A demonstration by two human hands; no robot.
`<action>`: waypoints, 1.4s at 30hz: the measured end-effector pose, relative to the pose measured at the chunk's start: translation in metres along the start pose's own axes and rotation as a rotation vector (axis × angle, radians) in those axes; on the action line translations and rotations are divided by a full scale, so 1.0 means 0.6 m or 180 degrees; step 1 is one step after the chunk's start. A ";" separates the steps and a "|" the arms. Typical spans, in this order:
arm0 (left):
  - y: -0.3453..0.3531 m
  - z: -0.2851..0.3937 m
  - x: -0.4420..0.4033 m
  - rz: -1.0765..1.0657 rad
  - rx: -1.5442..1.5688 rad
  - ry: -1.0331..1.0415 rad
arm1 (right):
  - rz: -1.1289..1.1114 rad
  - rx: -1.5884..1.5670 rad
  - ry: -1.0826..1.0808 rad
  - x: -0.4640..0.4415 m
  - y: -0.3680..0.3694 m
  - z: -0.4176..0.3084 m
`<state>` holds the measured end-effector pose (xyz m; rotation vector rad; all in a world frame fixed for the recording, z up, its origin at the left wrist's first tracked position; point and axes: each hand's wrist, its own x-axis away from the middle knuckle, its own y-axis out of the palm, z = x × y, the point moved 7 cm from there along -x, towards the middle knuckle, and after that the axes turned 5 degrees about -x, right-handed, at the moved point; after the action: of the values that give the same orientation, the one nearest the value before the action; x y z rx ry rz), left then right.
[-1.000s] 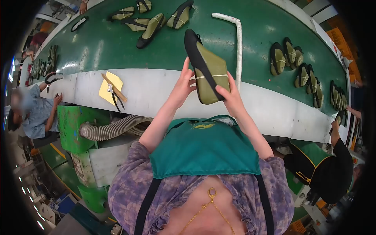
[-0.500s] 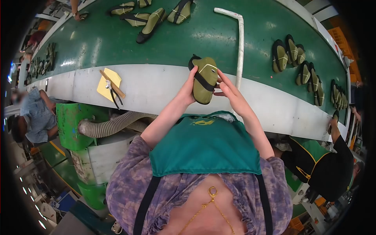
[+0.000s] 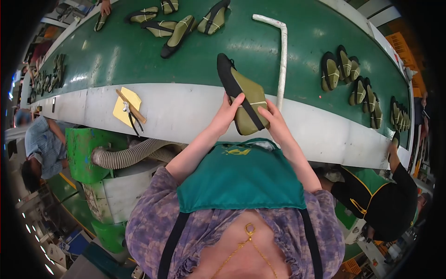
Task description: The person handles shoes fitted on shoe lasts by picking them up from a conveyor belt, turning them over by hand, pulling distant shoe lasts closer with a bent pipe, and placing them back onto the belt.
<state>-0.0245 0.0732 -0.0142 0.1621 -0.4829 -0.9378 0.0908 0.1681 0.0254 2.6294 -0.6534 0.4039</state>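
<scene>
Between my hands is a black shoe [image 3: 228,79] fitted over an olive-green shoe last [image 3: 251,86], tilted so its dark toe points away from me. A black strap crosses the last, and a pale line runs around it. My left hand [image 3: 226,114] grips the left side, its thumb on the strap. From the right, my right hand [image 3: 274,122] is closed around the heel end, thumb on the green surface. The shoe is held above the white ledge [image 3: 186,104] of the bench; most of my fingertips are hidden behind it.
Several shoes on lasts lie on the green belt [image 3: 260,51], some far left, some right. A bent white pipe [image 3: 283,60] crosses it. Pliers [image 3: 132,118] and a wooden-handled tool [image 3: 132,107] rest on yellow paper [image 3: 121,111]. Co-workers sit at both sides; one hand [image 3: 106,8] touches a shoe.
The shoe has turned and tipped, so its black toe and side now show more. My right hand, fingers spread before, has closed on the heel end. At far left, a co-worker's hand has shifted.
</scene>
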 end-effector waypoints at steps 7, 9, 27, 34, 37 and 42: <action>0.008 0.098 -0.068 -0.0501 -0.1146 0.0635 | 0.0679 -0.0857 -0.0565 -0.045 -0.165 -0.064; -0.027 0.136 -0.124 -0.0059 -0.2107 0.1062 | 0.1107 -0.0349 -0.0917 -0.064 -0.233 -0.106; -0.284 0.270 -0.574 0.1810 -0.5236 0.0526 | 0.1797 0.3153 -0.0945 -0.046 -0.247 -0.028; -0.279 0.129 -0.458 0.0167 -0.0122 -0.0560 | 0.1593 0.2727 -0.0357 -0.093 -0.232 0.078; -0.258 0.117 -0.317 -0.0422 0.0072 -0.0178 | 0.1731 0.1170 -0.0399 -0.098 -0.263 0.101; -0.224 0.121 -0.103 -0.0369 -0.0702 0.0960 | 0.1655 0.1419 -0.0463 -0.019 -0.241 0.060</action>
<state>-0.1877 0.0490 -0.0158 0.1292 -0.0909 -1.0523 0.1591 0.2736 -0.0550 2.8902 -1.4545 0.5617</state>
